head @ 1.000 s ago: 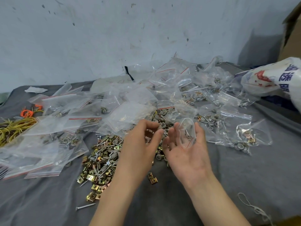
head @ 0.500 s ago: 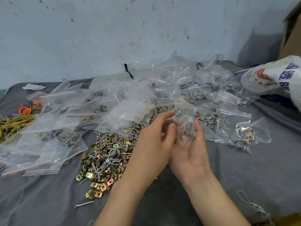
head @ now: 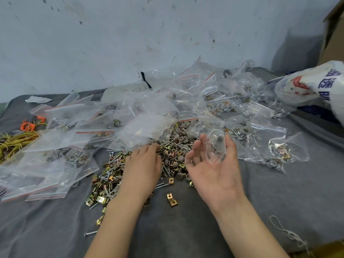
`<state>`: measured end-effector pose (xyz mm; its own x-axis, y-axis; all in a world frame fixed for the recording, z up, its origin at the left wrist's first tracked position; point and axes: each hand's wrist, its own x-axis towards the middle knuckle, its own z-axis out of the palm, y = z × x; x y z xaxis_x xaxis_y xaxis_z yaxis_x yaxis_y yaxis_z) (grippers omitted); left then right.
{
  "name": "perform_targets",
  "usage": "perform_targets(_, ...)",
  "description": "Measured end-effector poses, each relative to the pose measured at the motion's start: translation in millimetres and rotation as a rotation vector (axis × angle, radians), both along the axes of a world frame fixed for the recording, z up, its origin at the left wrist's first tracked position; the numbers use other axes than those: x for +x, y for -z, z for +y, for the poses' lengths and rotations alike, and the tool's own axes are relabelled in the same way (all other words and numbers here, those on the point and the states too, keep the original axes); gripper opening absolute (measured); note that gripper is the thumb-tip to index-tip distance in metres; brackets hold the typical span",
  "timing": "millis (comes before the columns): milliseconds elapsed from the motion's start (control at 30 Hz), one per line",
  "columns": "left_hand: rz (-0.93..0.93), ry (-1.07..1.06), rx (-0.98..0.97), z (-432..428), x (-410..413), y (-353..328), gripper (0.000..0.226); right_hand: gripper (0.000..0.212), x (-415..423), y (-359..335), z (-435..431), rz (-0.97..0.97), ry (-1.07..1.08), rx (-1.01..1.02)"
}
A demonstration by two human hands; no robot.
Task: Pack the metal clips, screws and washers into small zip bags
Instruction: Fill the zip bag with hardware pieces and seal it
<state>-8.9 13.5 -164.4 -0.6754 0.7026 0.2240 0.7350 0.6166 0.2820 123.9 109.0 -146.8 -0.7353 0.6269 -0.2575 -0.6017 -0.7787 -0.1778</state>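
Observation:
A loose heap of brass-coloured metal clips, screws and grey washers (head: pixel 173 155) lies on the grey cloth in the middle. My left hand (head: pixel 143 168) rests palm down on the heap, its fingertips in among the parts. My right hand (head: pixel 214 168), palm up, holds a small clear zip bag (head: pixel 215 148) with its mouth held open between thumb and fingers; a few parts lie inside it. Two stray clips (head: pixel 171 199) sit on the cloth in front of the heap.
Many clear zip bags (head: pixel 145 125), some holding parts, spread across the back and left. Filled bags (head: pixel 279 149) lie to the right. A large white printed bag (head: pixel 312 86) stands far right. Yellow and orange ties (head: pixel 16 142) lie far left. A white string (head: pixel 286 231) lies front right.
My left hand has left the bag's mouth and dropped down-left onto the heap. My right hand still holds the open bag, now tilted more palm up.

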Motion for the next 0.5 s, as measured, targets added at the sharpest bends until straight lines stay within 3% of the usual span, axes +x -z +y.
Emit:
perform_targets(167,0.087,0.057,-0.082,6.1,3.2,3.8,0.037,0.046,-1.1,-0.8,0.8,-0.010,0.006,-0.002)
perform_targets(500,0.098,0.062,0.069,4.5,3.1,2.6,0.018,0.046,0.3,1.7,0.5,-0.007,-0.006,0.003)
